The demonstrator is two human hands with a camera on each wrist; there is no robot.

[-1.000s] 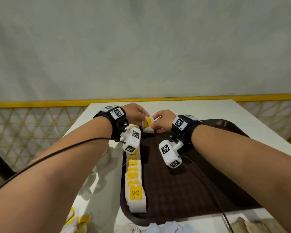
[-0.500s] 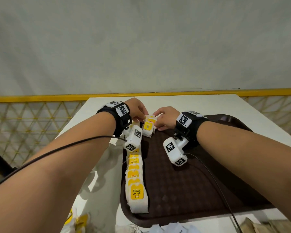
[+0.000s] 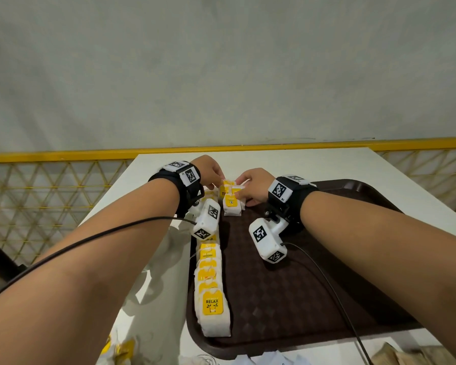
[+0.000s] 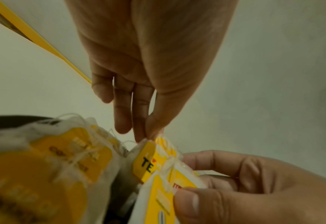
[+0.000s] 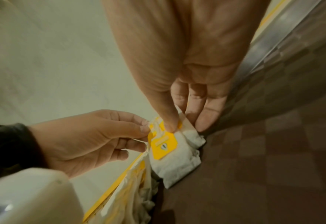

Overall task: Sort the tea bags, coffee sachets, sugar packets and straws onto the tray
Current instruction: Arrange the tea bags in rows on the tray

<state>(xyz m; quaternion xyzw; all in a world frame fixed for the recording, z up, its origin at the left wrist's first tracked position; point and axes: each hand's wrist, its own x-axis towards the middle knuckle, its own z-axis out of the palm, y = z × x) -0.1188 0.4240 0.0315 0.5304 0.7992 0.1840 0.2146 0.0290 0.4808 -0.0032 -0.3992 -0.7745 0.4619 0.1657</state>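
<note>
I see white tea bags (image 3: 213, 283) with yellow tags (black lettering) on a dark-brown chequered tray (image 3: 287, 299).

Evenly lit head view, soft diffuse light, faint shadows on white table (image 3: 153, 259) beside the tray (image 3: 287, 299), strong wide-angle bowing at edges; dimmer, warm-tinted wrist views, motion blur and soft focus on nearest tea bags (image 4: 49, 174), white camera housing (image 5: 27, 197) defocused.

Both your forearms reach forward and converge, wrists close together. Your left hand (image 3: 208, 171) pinches with thumb against fingertips (image 4: 139, 133), other fingers nearly straight. Your right hand (image 3: 253, 185) pinches likewise, thumb pressed down.
</note>
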